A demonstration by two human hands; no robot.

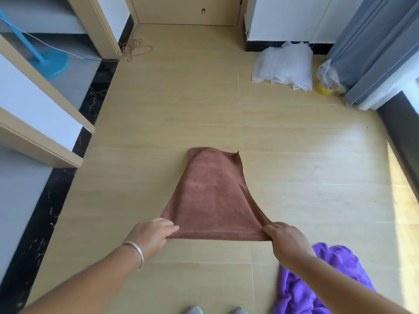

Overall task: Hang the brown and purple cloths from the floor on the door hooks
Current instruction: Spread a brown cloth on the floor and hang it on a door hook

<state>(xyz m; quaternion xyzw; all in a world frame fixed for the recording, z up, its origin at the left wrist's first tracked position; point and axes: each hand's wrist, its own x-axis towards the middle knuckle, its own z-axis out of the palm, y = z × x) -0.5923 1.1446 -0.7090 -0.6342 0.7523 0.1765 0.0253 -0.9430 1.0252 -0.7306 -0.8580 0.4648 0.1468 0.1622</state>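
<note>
Brown cloth [210,196]: left hand [152,234], right hand [285,239] each pinching near corner.

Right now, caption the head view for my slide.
Left hand and right hand stretch the brown cloth; purple cloth on floor.

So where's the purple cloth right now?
In the head view, the purple cloth lies crumpled on the floor at the lower right, under the right forearm, just right of the brown cloth that both hands hold.
</note>
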